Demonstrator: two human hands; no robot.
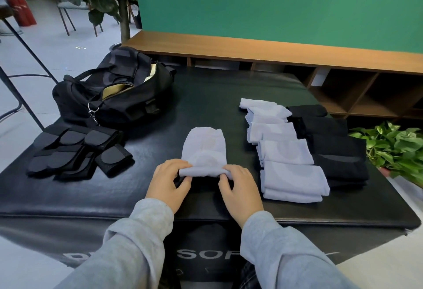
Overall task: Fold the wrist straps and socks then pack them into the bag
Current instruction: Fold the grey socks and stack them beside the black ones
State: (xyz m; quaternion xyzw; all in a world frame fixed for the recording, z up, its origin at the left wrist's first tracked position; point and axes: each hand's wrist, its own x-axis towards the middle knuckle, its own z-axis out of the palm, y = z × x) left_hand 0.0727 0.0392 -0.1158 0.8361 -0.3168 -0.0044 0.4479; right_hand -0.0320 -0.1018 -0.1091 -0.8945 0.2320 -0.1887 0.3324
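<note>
On the black pad (206, 110), left hand (168, 183) and right hand (240, 188), curled fingers apparently pinching pale sock (203, 151) near edge

Side lettering (207, 254) hidden behind sleeves, potted plant (393, 147) cut off right

Glossy black leather-like counter (206, 96); at ten o'clock a matt black cloth bag (128, 103) with a shiny metal clip (92, 111); soft pale knit sock (204, 149) at centre; smooth wooden shelf (251, 47) at twelve
</note>
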